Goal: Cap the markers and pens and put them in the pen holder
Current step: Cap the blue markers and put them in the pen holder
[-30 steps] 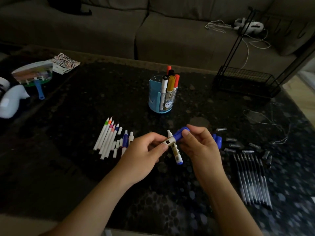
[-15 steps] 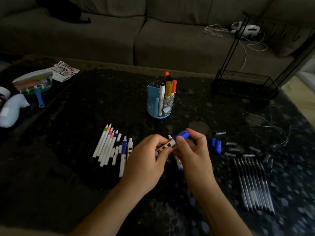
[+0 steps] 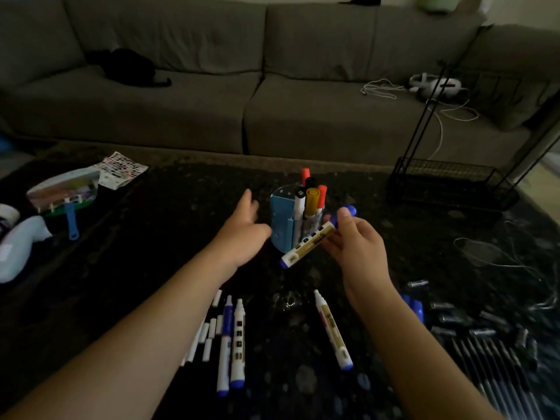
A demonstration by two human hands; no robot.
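Observation:
My right hand (image 3: pixel 356 242) grips a capped blue marker (image 3: pixel 315 237), tilted, just right of the blue pen holder (image 3: pixel 281 219). Several capped markers stand in the holder, among them a yellow one (image 3: pixel 312 201). My left hand (image 3: pixel 242 228) hovers beside the holder's left side with straight fingers, holding nothing. On the dark table (image 3: pixel 151 268) lie an uncapped white marker (image 3: pixel 333 328), two more blue-ended markers (image 3: pixel 231 344) and thin white pens (image 3: pixel 209 331) partly hidden by my left forearm. Blue caps (image 3: pixel 413 309) lie behind my right wrist.
Black pens (image 3: pixel 497 371) and several dark caps (image 3: pixel 454 322) lie at the right. A black wire rack (image 3: pixel 448 183) stands far right, cables (image 3: pixel 500 256) beside it. A hand fan (image 3: pixel 65 192), sticker sheet (image 3: pixel 124 171) and white object (image 3: pixel 18 247) sit at left. A grey sofa (image 3: pixel 272 86) lies beyond.
The blue cap is now on the marker. My right hand carried it up toward the holder, and my left hand let go and moved to the holder's left side.

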